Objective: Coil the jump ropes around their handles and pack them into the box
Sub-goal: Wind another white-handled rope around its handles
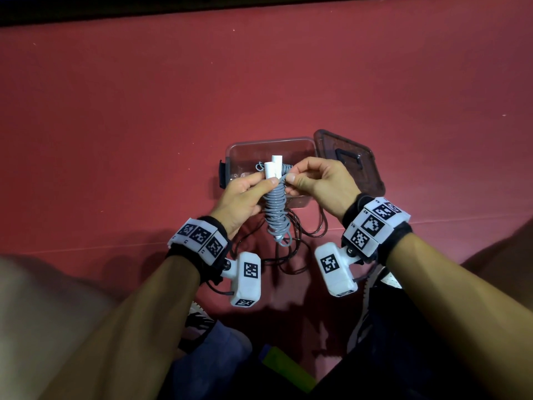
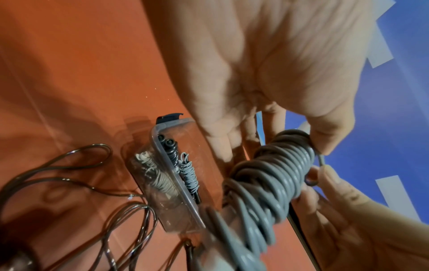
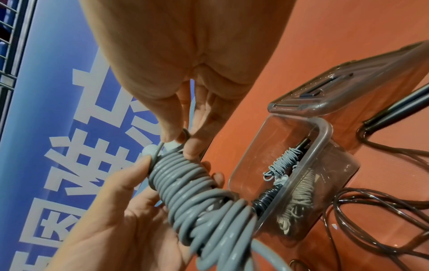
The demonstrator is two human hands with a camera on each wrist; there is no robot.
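A grey jump rope (image 1: 276, 207) is coiled tightly around its two white handles (image 1: 272, 167), and I hold it upright just above the clear plastic box (image 1: 230, 157). My left hand (image 1: 259, 184) grips the middle of the bundle, thumb on the front. My right hand (image 1: 293, 175) pinches the rope's free end against the top turns, seen close in the right wrist view (image 3: 183, 136). A short loop hangs from the bundle's bottom. Inside the box (image 3: 325, 132) lie a thin grey coiled rope (image 3: 284, 161), a black one (image 3: 267, 197) and a beige one (image 3: 299, 190).
The box's tinted lid (image 1: 349, 160) lies open on the right, hinged back on the red floor. A dark brown rope (image 1: 302, 255) sprawls uncoiled on the floor under my wrists, its black handles (image 3: 399, 108) beside the lid. My shoes and knees are at the bottom.
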